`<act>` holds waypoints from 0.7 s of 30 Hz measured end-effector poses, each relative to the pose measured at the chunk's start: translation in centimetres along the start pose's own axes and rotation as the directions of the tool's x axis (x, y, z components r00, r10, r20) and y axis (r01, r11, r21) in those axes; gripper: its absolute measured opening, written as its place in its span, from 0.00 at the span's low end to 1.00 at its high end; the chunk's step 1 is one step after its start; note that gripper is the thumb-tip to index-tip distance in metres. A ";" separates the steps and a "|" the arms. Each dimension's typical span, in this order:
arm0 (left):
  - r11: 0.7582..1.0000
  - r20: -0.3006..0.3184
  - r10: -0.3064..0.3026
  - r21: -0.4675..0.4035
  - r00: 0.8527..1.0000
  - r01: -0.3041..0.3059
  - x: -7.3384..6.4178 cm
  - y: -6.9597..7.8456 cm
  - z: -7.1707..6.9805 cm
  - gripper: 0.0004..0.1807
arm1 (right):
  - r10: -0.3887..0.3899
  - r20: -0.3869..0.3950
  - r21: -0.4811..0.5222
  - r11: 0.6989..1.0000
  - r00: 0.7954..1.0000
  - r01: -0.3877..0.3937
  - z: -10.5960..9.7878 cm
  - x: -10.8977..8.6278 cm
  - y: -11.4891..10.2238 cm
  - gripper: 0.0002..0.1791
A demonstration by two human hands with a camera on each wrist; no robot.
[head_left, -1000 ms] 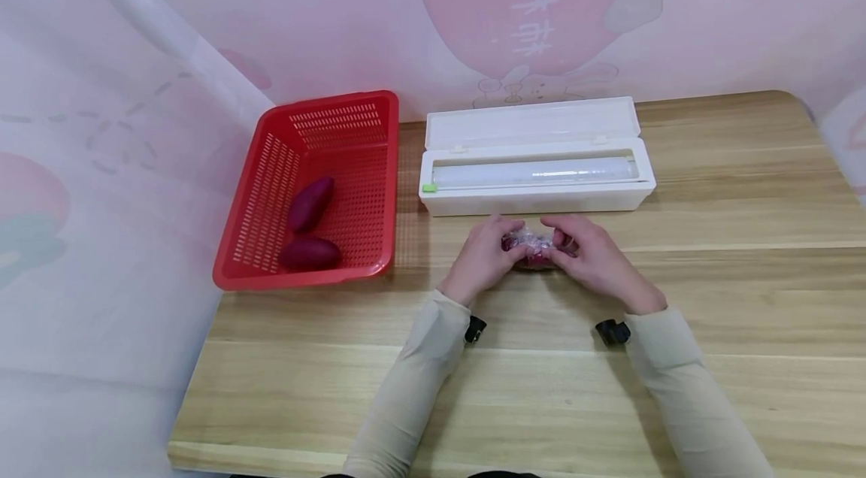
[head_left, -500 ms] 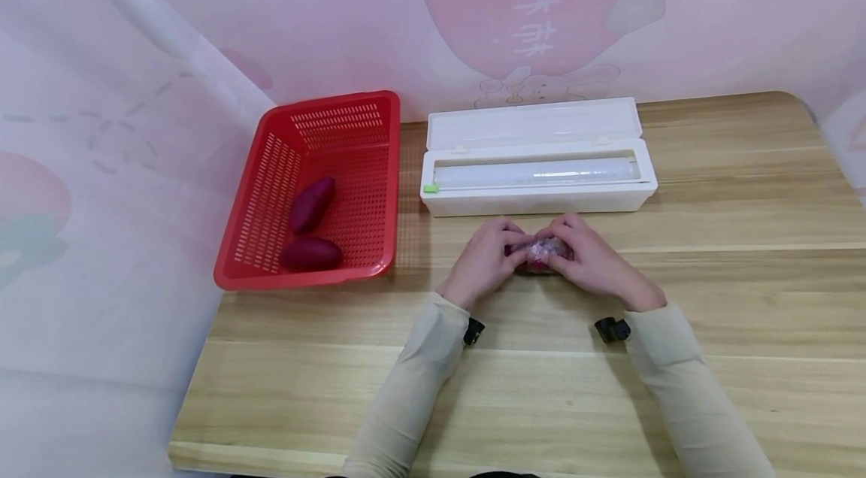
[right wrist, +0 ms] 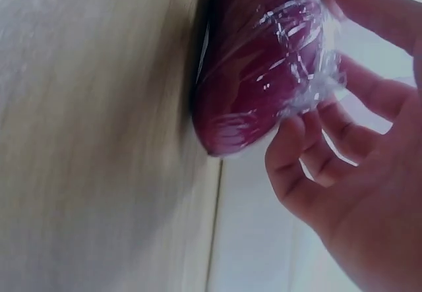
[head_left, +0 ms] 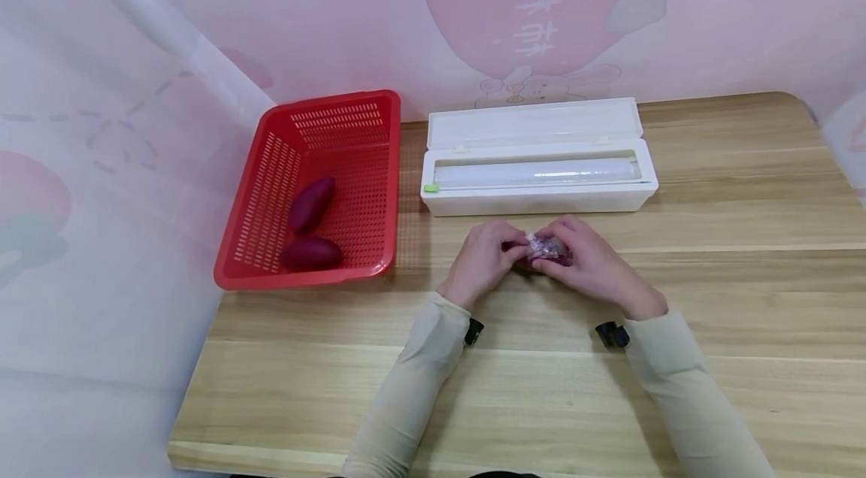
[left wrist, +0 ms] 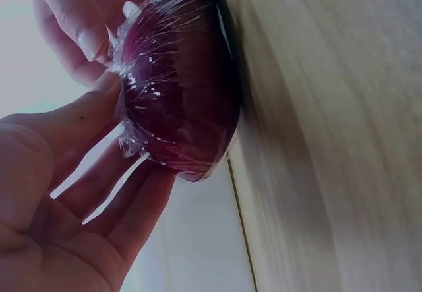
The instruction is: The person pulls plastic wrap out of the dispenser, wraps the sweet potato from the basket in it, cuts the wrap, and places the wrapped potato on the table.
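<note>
A purple sweet potato (head_left: 553,251) wrapped in crinkled cling film lies on the wooden table between both hands. My left hand (head_left: 479,258) holds its left end; in the left wrist view, the thumb presses the gathered film (left wrist: 132,84) on top while other fingers reach along the far side. My right hand (head_left: 594,260) grips the right part, thumb in front. Its curled fingers (right wrist: 343,130) touch the bunched film in the right wrist view. Dark purple skin (right wrist: 244,74) shows through the shiny wrap, and the film's ends are bunched along the top.
Just beyond the hands, a white cling film dispenser (head_left: 534,200) stands with its lid raised and a film roll (head_left: 534,172) inside. A red plastic basket (head_left: 391,185) to the left holds two bare sweet potatoes (head_left: 310,252). A patterned pink wall hanging borders the table's back.
Both hands have worked the film on the sweet potato. The right hand's fingers first moved inward to meet the left, then shifted slightly, uncovering more of the wrapped right part.
</note>
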State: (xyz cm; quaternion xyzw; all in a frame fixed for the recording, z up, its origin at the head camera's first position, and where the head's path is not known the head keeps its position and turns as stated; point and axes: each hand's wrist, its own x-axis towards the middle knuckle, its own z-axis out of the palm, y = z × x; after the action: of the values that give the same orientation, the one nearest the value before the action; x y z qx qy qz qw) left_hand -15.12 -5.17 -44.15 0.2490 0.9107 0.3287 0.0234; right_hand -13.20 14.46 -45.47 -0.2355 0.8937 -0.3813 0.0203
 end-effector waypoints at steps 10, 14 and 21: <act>0.998 -0.004 -0.008 0.057 1.000 0.008 0.0 0.1 0.1 0.08 | -0.064 -0.022 -0.198 0.978 0.998 0.059 0.8 0.1 -1.0 0.25; 1.000 -0.008 -0.008 0.029 1.000 0.008 0.0 0.1 0.2 0.08 | -0.060 -0.035 -0.201 0.978 0.998 0.051 0.9 0.1 -1.1 0.24; 0.999 -0.076 -0.014 0.030 0.997 0.016 -0.5 0.1 0.5 0.08 | 0.000 -0.011 -0.201 0.980 1.000 -0.002 1.0 0.1 -1.1 0.30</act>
State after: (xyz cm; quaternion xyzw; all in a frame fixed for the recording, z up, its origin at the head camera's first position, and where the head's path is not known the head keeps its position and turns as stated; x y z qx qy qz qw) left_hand -14.53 -4.98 -44.54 0.2297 0.9178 0.3237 -0.0127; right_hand -12.63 13.02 -45.40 -0.2337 0.9279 -0.2903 -0.0083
